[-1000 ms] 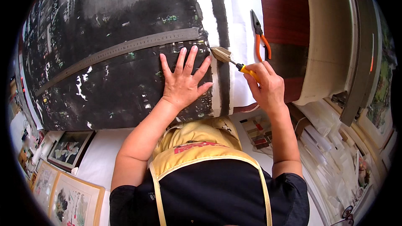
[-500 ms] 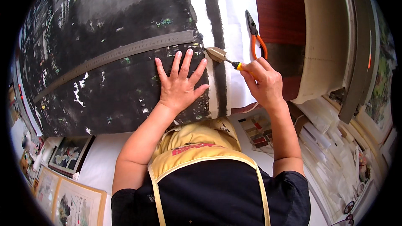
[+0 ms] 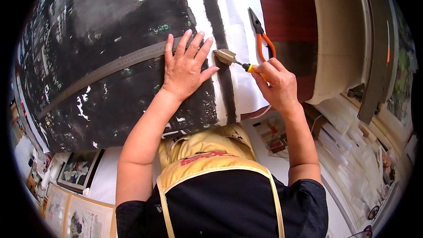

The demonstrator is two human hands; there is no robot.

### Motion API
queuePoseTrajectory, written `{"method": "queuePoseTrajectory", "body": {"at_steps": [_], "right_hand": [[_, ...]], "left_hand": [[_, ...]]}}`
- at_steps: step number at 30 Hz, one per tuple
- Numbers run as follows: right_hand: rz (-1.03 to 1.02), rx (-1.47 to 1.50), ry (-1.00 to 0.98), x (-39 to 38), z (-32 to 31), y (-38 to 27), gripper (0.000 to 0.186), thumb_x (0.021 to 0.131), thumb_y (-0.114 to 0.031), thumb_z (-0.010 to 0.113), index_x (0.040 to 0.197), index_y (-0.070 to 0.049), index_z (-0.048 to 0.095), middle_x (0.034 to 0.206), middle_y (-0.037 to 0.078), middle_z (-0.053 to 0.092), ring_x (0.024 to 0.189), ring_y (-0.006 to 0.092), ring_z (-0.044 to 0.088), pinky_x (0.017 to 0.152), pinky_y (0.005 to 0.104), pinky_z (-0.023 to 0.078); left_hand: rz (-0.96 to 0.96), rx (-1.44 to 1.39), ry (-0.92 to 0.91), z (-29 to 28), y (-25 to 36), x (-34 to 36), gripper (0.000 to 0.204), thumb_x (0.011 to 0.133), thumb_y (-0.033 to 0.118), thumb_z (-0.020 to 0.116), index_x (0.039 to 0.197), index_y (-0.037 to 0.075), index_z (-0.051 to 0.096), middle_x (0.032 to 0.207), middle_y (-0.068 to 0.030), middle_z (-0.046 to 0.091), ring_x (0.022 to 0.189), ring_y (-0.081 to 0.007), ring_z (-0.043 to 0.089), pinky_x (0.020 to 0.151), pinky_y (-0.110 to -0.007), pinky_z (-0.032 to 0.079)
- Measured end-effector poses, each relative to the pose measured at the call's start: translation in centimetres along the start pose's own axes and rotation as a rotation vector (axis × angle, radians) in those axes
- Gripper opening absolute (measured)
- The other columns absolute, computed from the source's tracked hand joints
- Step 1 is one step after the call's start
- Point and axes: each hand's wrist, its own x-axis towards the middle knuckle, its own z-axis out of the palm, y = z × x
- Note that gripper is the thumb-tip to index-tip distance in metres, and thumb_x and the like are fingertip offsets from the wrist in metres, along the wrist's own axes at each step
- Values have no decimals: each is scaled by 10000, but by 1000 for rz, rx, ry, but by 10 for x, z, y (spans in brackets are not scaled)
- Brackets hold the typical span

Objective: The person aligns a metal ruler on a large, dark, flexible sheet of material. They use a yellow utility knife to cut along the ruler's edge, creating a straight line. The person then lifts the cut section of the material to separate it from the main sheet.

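Note:
A large dark painted sheet (image 3: 101, 110), speckled with white and green, has a long grey ruler (image 3: 119, 62) lying across it. My left hand (image 3: 184, 68) lies spread on the sheet, its fingers over the ruler's right part. My right hand (image 3: 277, 86) grips a tool with a yellow-and-black handle, a thin shaft and a broad metallic head (image 3: 225, 56). That head rests at the sheet's right border, just right of my left hand, over white and black bands. Beyond my right hand, orange-handled long-nose pliers (image 3: 259, 33) lie on a white paper (image 3: 244, 88).
Red-brown wooden table (image 3: 282, 4) shows at the top, beside a cream covering (image 3: 335, 35) and long dark rails (image 3: 370, 83) on the right. Below left are a framed picture (image 3: 79, 169) and mounted paintings (image 3: 83, 220). Stacked pale papers (image 3: 343, 150) fill the lower right.
My left hand has moved forward, away from my body, onto the ruler. My right hand keeps hold of the tool. The work surface appears shifted slightly left in the view.

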Motion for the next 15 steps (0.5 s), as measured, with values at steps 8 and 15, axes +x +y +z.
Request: {"method": "queuePoseTrajectory", "body": {"at_steps": [8,15], "right_hand": [[15,-41,9,2,-4,6,83,905,-103,774,928,-82,698,829,53,636,636,253,661,549,361,518],[69,117,117,0,-14,13,94,895,-70,768,945,-76,688,850,69,650,652,279,674,570,370,546]], "left_hand": [[20,6,19,7,-2,-2,764,848,546,755,1512,237,537,1550,-23,487,1463,-282,392,1244,-574,224],[18,-26,11,6,-4,-3,815,814,589,762,1513,237,536,1554,-19,482,1481,-286,372,1251,-578,210]]}}
